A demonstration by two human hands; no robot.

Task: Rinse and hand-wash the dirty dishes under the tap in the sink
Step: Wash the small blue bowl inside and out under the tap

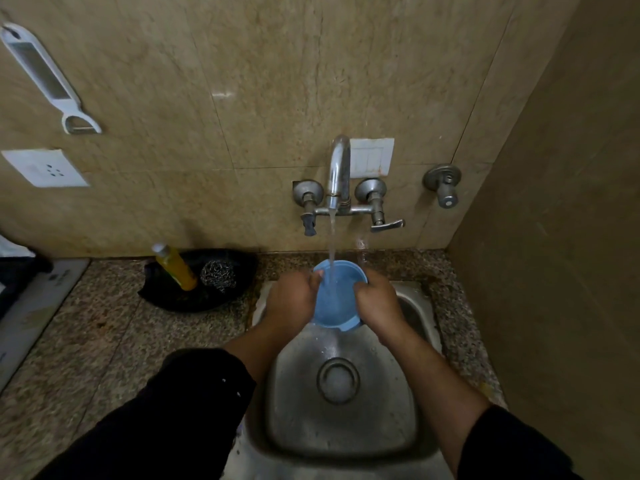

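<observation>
1. Both our hands clasp the bowl: our left hand curls round its left side with the thumb at the rim, and our right hand curls round its right side.
2. We hold the blue bowl over the back part of the sink, clear of the basin floor, with its mouth facing up and toward us.
3. The tap on the wall is running, and its stream falls straight into the bowl between our hands.
4. The tap's right lever points out to the right; the left handle hangs down.
5. Below the bowl the steel basin shines wet, and the drain sits in the middle of the floor.
6. Our forearms reach in over the sink's near edge, with black sleeves pushed up from the wrists.
7. On the counter left of the sink lies a black tray holding a yellow bottle, leaning left, and a steel scrubber just beside it.
8. On the wall we see a white switch plate behind the tap, a separate valve to the right, a socket at far left and a white peeler hanging above it.
</observation>
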